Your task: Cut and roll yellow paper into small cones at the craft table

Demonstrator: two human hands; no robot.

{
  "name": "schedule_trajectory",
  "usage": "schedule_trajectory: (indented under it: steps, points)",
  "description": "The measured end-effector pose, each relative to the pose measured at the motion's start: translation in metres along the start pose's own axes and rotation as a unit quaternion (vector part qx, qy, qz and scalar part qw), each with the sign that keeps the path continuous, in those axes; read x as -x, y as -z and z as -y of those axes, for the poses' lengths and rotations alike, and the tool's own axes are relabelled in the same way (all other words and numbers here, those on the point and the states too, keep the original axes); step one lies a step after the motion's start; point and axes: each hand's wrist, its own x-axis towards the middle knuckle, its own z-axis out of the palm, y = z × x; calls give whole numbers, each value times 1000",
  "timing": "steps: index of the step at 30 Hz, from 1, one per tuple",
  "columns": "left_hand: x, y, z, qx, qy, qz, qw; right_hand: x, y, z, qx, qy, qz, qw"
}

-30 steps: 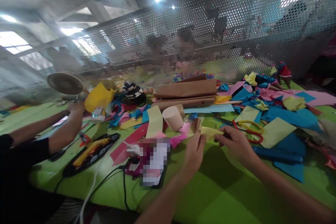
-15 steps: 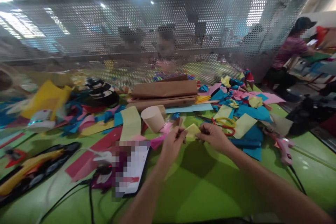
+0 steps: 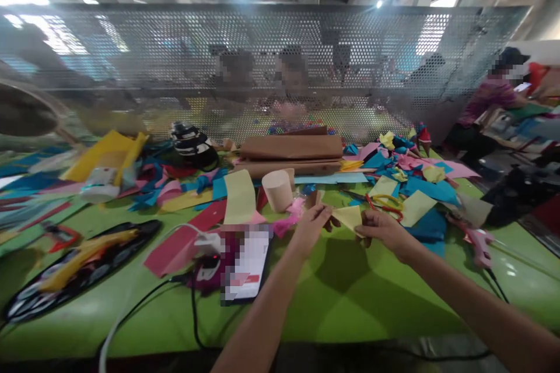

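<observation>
A small piece of pale yellow paper [image 3: 350,217] is held up above the green table [image 3: 341,309], stretched between my two hands. My left hand [image 3: 314,225] pinches its left corner with closed fingers. On the other side, my right hand [image 3: 385,232] grips the right edge between thumb and fingers. The paper looks folded, with a pointed left end. Close behind my left hand are a pink twist of paper [image 3: 289,217] and a pale paper tube [image 3: 277,191]. Scissors with red and yellow handles [image 3: 387,205] lie just beyond my right hand.
A phone [image 3: 251,262] and a power strip with cables [image 3: 212,265] lie left of my forearm. A pink glue gun [image 3: 479,245] is at the right. Folded brown paper [image 3: 291,148] and coloured scraps line a perforated metal screen [image 3: 175,81]. A person [image 3: 494,93] sits far right.
The yellow paper now shows a longer, pointed shape, with my hands a little farther apart. The whole view has shifted, so the table things appear farther right.
</observation>
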Motion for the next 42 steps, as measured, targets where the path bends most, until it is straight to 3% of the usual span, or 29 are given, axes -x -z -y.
schedule_trajectory:
  steps: [6, 14, 18, 25, 31, 34, 37, 39, 42]
  points:
    - [1, -11, 7, -29, 29, 47, 998, 30, 1, -20, 31, 13, -70, 997]
    - [-1, -10, 14, -35, 26, 6, 999, 32, 5, -38, 198, 67, -220, 953]
    - [-5, -4, 14, 13, 16, -51, 998, 34, 9, -37, 163, 66, -217, 960]
    - [-4, -11, 17, 40, 30, -26, 998, 31, -9, -45, 184, 62, -193, 962]
    - [-5, 0, 13, 53, 42, -116, 991, 43, 5, -43, 264, 24, -174, 949]
    - [-5, 1, 10, 53, 52, -130, 989, 61, 20, -35, 368, 20, -195, 909]
    - [-4, -2, 7, 67, 52, -127, 988, 88, 46, -30, 453, 37, -261, 852]
    - [-4, -3, 6, 73, 49, -130, 988, 110, 73, -29, 472, 54, -330, 815]
    - [-5, -3, 7, 83, 46, -132, 987, 145, 115, -33, 501, -5, -472, 725]
